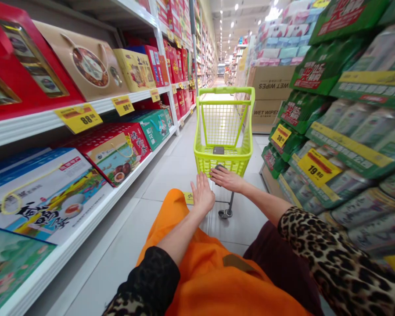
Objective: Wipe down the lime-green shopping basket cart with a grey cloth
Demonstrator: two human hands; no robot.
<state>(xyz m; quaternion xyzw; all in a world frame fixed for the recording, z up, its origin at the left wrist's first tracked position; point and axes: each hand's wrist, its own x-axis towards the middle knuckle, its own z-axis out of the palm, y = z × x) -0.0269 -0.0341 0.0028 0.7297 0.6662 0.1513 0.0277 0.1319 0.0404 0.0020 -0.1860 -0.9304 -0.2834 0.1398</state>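
A lime-green shopping cart stands straight ahead of me on the tiled floor, its basket of plastic mesh. My left hand is held out low in front of the basket with its fingers extended and nothing in it. Beside it, my right hand reaches across flat, fingers stretched toward the basket's near face. A dark round part shows just behind the right fingers; I cannot tell whether they touch it. On the cart there is a small dark box-like piece.
Shelves with gift boxes and yellow price tags line the left. Stacked packs of cans rise close on the right. Wet-wipes cartons stand beyond the cart. An orange garment covers my lap area. The aisle floor runs ahead.
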